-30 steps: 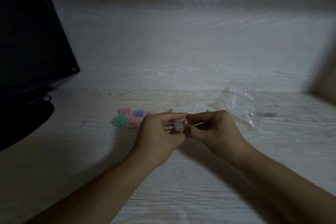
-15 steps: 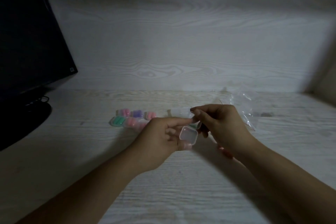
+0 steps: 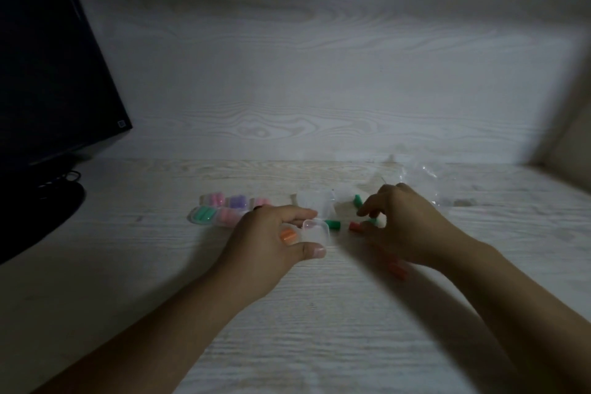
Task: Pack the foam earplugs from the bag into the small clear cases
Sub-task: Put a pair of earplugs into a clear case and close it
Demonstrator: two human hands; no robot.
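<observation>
Just left of the frame's centre, the left hand is gripping one open clear case between thumb and fingers, with one orange earplug sitting in the half nearer the palm. To its right, the right hand is hovering with fingers curled down over loose earplugs on the wooden desk; whether it is pinching one cannot be told. Loose plugs that can be counted: two green ones, one by the case and one farther up, a red one at the fingertips, and an orange-red one below the right wrist. Five filled cases are lying in a cluster at centre left: one green, three pink, one purple. An empty case is standing above the left hand. The crumpled clear bag is lying at centre right. One dark monitor is filling the upper left.
</observation>
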